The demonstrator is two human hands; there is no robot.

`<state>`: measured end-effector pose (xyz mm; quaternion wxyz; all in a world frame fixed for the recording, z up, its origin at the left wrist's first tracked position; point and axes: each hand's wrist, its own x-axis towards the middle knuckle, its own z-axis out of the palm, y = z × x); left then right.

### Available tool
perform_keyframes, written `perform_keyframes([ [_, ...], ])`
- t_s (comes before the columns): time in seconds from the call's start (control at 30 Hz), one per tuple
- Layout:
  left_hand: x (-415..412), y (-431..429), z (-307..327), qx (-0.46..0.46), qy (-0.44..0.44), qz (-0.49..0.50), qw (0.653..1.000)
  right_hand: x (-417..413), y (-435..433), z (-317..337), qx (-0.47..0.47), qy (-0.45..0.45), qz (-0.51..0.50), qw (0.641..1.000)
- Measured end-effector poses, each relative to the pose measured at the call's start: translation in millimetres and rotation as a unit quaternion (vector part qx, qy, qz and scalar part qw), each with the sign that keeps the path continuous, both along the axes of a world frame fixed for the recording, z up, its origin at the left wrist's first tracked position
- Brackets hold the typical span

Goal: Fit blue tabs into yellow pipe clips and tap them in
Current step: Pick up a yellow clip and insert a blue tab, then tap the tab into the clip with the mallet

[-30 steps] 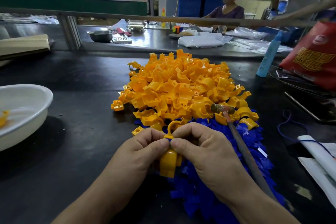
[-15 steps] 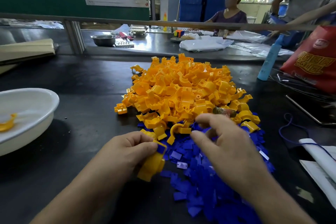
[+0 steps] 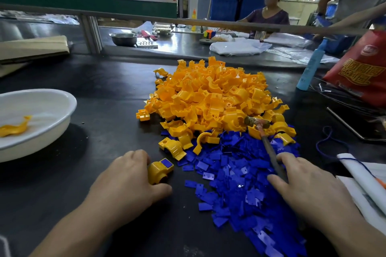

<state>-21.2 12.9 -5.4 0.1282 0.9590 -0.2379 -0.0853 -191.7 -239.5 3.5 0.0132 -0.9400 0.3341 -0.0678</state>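
My left hand [image 3: 127,181] presses a yellow pipe clip [image 3: 159,171] down on the black table, a blue tab [image 3: 167,162] sitting in its top. My right hand [image 3: 309,185] lies on the handle of a small hammer [image 3: 269,148], fingers closing around the shaft. The hammer's head [image 3: 256,122] rests on the edge of a big heap of yellow clips [image 3: 211,100]. A spread of loose blue tabs [image 3: 240,175] lies between the heap and me, under my right hand.
A white bowl [image 3: 62,119] with one yellow piece stands at the left. At the right are a red bag [image 3: 359,71], a blue bottle [image 3: 311,67], white rolled paper [image 3: 363,175] and a blue cord. Other people work at a bench beyond a metal rail.
Both hands held the clip a second ago. Since then the left hand has set it on the table with the tab in, and the right hand has moved right onto the hammer handle.
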Motion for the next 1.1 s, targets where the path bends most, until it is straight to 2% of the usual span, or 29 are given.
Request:
perform_keyframes([
  [0.23, -6.4, 0.5, -9.8, -0.040, -0.048, 0.011, 0.998, 1.0, -5.6, -0.6, 0.018, -0.018, -0.008, 1.000],
  [0.33, -12.9, -4.5, -11.9, -0.042, -0.084, 0.019, 0.995, -1.6, -7.8, -0.9, 0.040, -0.060, -0.024, 0.997],
  [0.4, -14.7, -6.7, -13.2, -0.043, -0.107, 0.011, 0.993, -4.1, -5.0, 4.5, 0.131, -0.123, -0.034, 0.983],
  [0.47, -12.8, -6.2, -13.7, -0.046, -0.115, 0.005, 0.992, -5.4, 3.5, 13.5, 0.238, -0.216, -0.033, 0.946],
  [0.53, -10.0, -3.2, -14.1, -0.051, -0.107, 0.003, 0.993, -7.9, 15.8, 23.1, 0.299, -0.268, 0.011, 0.916],
  [0.6, -8.1, 0.1, -14.5, -0.058, -0.094, -0.001, 0.994, -11.8, 32.5, 32.7, 0.330, -0.249, 0.079, 0.907],
  [0.7, -6.2, 3.4, -14.6, -0.065, -0.076, -0.012, 0.995, -14.3, 59.3, 39.1, 0.362, -0.163, 0.140, 0.907],
  [0.83, -4.8, 4.1, -14.4, -0.068, -0.075, -0.014, 0.995, -9.9, 81.8, 30.6, 0.309, -0.025, 0.157, 0.937],
  [1.1, -4.7, 2.9, -16.7, -0.075, -0.092, -0.013, 0.993, -16.2, 93.8, 23.4, 0.306, 0.041, 0.181, 0.934],
])
